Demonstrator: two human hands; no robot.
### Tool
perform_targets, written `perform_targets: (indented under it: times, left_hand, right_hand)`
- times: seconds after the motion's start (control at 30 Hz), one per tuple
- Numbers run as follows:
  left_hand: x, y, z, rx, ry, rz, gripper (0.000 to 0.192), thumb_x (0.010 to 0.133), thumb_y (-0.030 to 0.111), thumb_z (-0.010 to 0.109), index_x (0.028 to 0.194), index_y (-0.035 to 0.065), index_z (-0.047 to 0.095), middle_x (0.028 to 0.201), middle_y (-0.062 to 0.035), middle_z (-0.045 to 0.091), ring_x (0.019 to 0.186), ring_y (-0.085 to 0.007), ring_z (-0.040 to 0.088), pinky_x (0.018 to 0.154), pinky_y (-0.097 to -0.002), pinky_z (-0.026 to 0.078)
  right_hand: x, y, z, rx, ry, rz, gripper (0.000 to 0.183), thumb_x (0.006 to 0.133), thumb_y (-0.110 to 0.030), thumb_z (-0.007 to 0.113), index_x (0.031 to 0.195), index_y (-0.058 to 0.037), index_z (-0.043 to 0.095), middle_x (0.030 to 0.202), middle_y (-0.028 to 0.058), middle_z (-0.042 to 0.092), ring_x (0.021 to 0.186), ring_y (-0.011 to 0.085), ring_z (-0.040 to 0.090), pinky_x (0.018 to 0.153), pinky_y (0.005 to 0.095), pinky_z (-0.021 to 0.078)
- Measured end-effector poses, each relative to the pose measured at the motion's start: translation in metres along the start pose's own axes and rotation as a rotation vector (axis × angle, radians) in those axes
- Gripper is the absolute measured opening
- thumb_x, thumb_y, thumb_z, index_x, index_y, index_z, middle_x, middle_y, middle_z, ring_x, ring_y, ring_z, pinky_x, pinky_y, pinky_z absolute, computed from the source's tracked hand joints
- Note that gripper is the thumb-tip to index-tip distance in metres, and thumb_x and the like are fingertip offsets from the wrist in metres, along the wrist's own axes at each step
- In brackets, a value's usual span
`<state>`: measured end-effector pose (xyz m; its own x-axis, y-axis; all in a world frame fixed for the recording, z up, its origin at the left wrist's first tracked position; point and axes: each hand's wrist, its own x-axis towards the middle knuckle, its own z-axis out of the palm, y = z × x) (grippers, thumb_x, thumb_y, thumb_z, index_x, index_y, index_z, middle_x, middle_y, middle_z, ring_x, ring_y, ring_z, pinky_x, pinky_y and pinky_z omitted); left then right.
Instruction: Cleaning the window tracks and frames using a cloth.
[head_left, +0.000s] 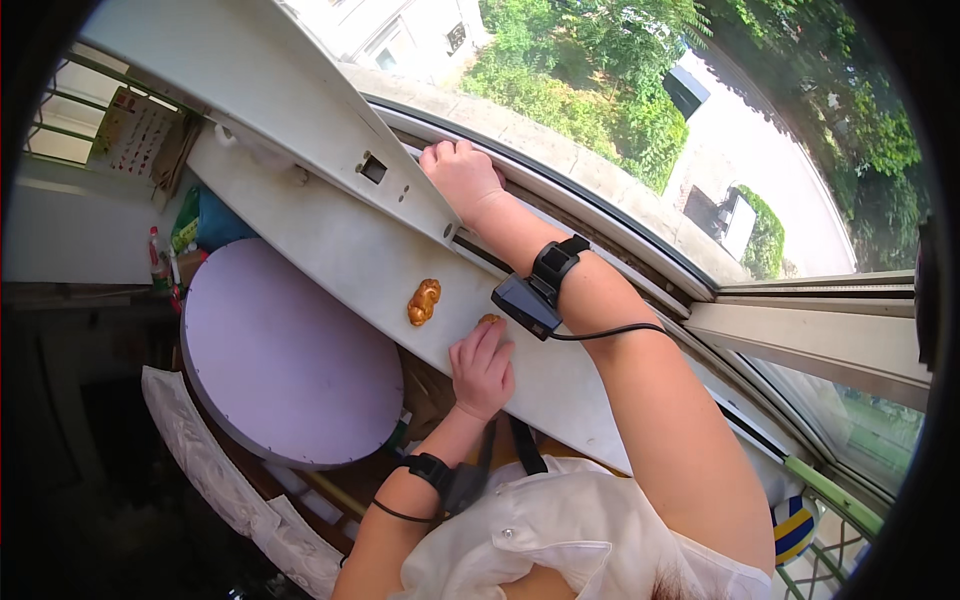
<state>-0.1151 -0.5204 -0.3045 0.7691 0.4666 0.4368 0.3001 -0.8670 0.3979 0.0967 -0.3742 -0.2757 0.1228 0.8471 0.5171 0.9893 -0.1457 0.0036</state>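
On the pale window sill, my left hand reaches forward with its fingertips closed around a small glossy golden-brown figurine, mostly covered by the fingers. A second golden-brown figurine, shaped like a small animal, lies to the left of that hand. Farther away, my right hand is curled at the window track, beside the end of a white window sash. Its palm side is hidden, so what it grips does not show. Both wrists wear black straps with cabled devices.
Left of the sill stands a round lilac-topped table or stool. A plastic bottle and bags sit behind it. White patterned fabric curves along its near side. A blue-yellow-white ball is at lower right. Greenery lies outside the window.
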Motion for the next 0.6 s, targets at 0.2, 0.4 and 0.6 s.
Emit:
perform_targets:
  times: [0.2, 0.4, 0.6]
  left_hand:
    - [-0.002, -0.002, 0.001, 0.009, 0.021, -0.002, 0.021, 0.068, 0.003, 0.058, 0.088, 0.0067, 0.063, 0.120, -0.0090, 0.060, 0.113, -0.0266, 0.054, 0.088, -0.0388, 0.037]
    - [0.000, -0.003, 0.002, 0.013, 0.026, -0.008, 0.021, 0.068, 0.002, 0.057, 0.087, 0.0076, 0.064, 0.118, -0.0085, 0.061, 0.111, -0.0258, 0.055, 0.088, -0.0385, 0.037]
    - [-0.004, -0.004, 0.002, 0.045, -0.004, -0.022, 0.021, 0.068, 0.004, 0.058, 0.087, 0.0080, 0.064, 0.120, -0.0076, 0.060, 0.112, -0.0252, 0.054, 0.089, -0.0393, 0.037]
  right_hand:
    - [-0.011, 0.007, -0.029, 0.177, 0.012, -0.002, 0.032, 0.075, -0.010, 0.059, 0.105, -0.0017, 0.061, 0.111, 0.0165, 0.055, 0.082, 0.0258, 0.060, 0.065, 0.0300, 0.0526]
    - [-0.047, 0.009, -0.024, 0.069, 0.049, -0.085, 0.043, 0.073, -0.011, 0.058, 0.115, -0.0054, 0.061, 0.122, 0.0161, 0.057, 0.090, 0.0241, 0.056, 0.078, 0.0315, 0.0509]
    - [0.010, 0.006, -0.015, 0.125, -0.226, -0.043, 0.026, 0.080, -0.012, 0.056, 0.103, -0.0003, 0.060, 0.100, 0.0130, 0.063, 0.084, 0.0229, 0.061, 0.067, 0.0313, 0.0531]
